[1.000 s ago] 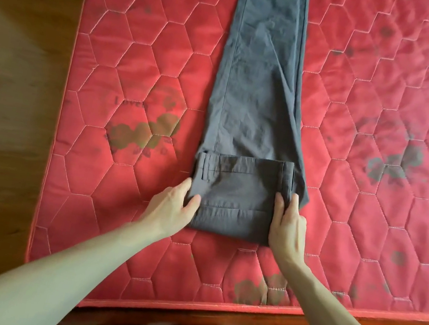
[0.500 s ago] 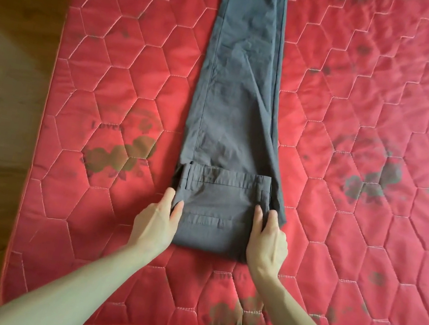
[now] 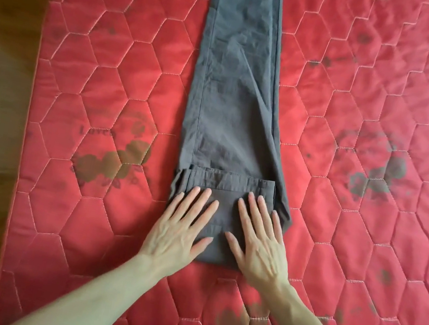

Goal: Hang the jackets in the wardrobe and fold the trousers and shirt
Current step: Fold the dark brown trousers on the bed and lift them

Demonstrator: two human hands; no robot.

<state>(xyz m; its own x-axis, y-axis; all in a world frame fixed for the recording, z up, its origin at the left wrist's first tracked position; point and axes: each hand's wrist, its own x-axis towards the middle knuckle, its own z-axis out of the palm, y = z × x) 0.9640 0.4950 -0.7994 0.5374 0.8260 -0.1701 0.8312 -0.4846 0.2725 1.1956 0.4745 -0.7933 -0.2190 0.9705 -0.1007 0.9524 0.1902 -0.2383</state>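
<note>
Both hands, left and right, press flat and open on the trousers' folded waist at lower centre; the legs run straight up-frame along the mattress.

Quick count: one pair of grey trousers, one red quilted mattress under them, and two hands, a left hand and a right hand (both flat on the fabric).

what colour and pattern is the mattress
Red, quilted in hexagons with faded dark flower prints; the mattress shows in the head view.
</note>
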